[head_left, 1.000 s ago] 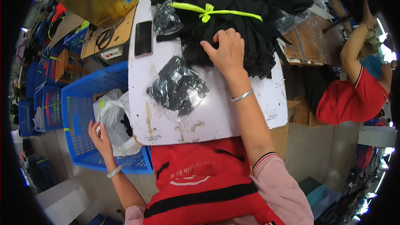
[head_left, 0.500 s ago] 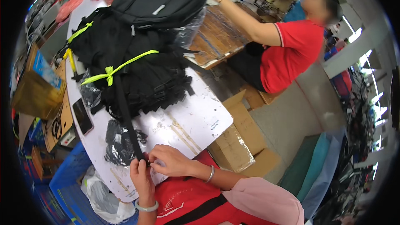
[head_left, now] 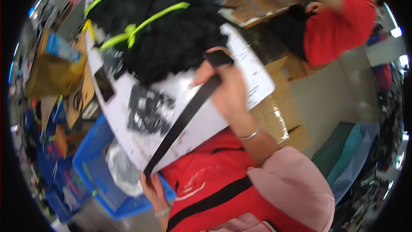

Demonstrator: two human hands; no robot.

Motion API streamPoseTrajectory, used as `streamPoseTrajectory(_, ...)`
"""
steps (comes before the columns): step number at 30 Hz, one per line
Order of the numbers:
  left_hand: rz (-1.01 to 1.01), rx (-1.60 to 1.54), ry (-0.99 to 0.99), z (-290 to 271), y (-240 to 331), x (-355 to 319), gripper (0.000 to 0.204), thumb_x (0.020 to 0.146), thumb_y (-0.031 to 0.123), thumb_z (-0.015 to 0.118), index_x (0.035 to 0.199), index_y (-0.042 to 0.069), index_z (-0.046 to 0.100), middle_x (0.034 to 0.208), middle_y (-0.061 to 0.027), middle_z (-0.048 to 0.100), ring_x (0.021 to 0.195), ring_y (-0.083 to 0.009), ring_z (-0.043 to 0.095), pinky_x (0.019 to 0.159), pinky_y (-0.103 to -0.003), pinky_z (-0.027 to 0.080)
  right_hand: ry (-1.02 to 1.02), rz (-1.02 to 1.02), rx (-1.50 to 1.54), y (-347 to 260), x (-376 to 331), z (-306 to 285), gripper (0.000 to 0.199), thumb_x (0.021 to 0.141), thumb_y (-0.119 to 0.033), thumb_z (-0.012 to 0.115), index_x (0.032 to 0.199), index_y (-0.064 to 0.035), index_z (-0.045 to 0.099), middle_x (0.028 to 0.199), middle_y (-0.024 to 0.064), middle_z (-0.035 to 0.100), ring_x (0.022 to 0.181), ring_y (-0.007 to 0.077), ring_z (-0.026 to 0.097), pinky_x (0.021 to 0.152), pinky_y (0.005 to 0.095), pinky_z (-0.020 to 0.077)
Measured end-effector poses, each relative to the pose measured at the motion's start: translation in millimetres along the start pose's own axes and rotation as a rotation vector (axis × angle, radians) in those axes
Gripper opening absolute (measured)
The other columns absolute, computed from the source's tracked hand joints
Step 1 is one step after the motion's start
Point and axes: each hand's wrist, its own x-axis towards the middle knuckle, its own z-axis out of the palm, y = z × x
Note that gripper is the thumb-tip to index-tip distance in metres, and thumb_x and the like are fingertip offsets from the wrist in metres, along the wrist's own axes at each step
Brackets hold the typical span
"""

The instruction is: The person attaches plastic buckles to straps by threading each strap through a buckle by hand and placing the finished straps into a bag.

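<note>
While my left hand (head_left: 155,192) and right hand (head_left: 230,91) were meeting half a second ago, they're now parting: left pinching the flat black webbing strap (head_left: 181,122) beside the white rectangular tabletop (head_left: 205,123)'s near edge, right gripping it above that tabletop, apparently drawing out its length.

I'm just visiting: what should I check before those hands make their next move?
1. Left hand holding the black strap: ok, at its lower end.
2. Right hand holding the strap: ok, at the upper end.
3. Strap free of twists: cannot tell, the picture is blurred.
4. Phone away from the strap: ok, by the table's left edge.
5. Tabletop near the strap bare: not ok, a clear bag of black parts lies beside it.
</note>
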Motion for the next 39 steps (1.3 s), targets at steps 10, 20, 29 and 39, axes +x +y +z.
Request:
streamPoseTrajectory(10, 0.177, -0.072, -0.129, 152, 55, 65, 0.017, 0.092, 0.016, 0.047, 0.099, 0.002, 0.056, 0.063, -0.0001, 0.046, 0.053, -0.009, 0.043, 0.046, -0.024, 0.036, -0.023, 0.448, -0.644, 59, -65, -113, 0.042, 0.097, -0.035, 0.036, 0.083, -0.0013, 0.056, 0.054, -0.0027, 0.038, 0.045, 0.0074, 0.034, 0.042, 0.0239, 0.0271)
streamPoseTrajectory(20, 0.87, 1.154, -0.478, 214, 30, 95, 0.019, 0.075, 0.006, 0.063, 0.094, 0.002, 0.062, 0.09, -0.0128, 0.057, 0.077, -0.0309, 0.059, 0.068, -0.034, 0.047, -0.219, 0.264, -1.26, 68, -54, -93, 0.026, 0.083, -0.028, 0.059, 0.083, -0.0022, 0.058, 0.064, 0.0143, 0.058, 0.053, 0.0265, 0.054, 0.053, 0.0333, 0.0411)
streamPoseTrajectory(29, 0.777, 1.088, -0.5, 209, 36, 94, 0.023, 0.074, 0.011, 0.068, 0.094, -0.001, 0.062, 0.087, -0.0128, 0.059, 0.077, -0.0283, 0.059, 0.069, -0.033, 0.047, -0.249, 0.364, -1.262, 65, -50, -99, 0.025, 0.084, -0.025, 0.061, 0.083, -0.0004, 0.058, 0.063, 0.0073, 0.057, 0.057, 0.0114, 0.048, 0.054, 0.026, 0.0396)
streamPoseTrajectory(39, 0.754, 1.271, -0.537, 209, 39, 108, 0.02, 0.074, 0.011, 0.066, 0.088, -0.003, 0.06, 0.08, -0.0154, 0.061, 0.068, -0.0323, 0.057, 0.064, -0.037, 0.046, -0.288, 0.328, -1.257, 65, -52, -97, 0.025, 0.082, -0.027, 0.061, 0.085, -0.0019, 0.06, 0.063, 0.0149, 0.058, 0.055, 0.0257, 0.055, 0.054, 0.0336, 0.0422)
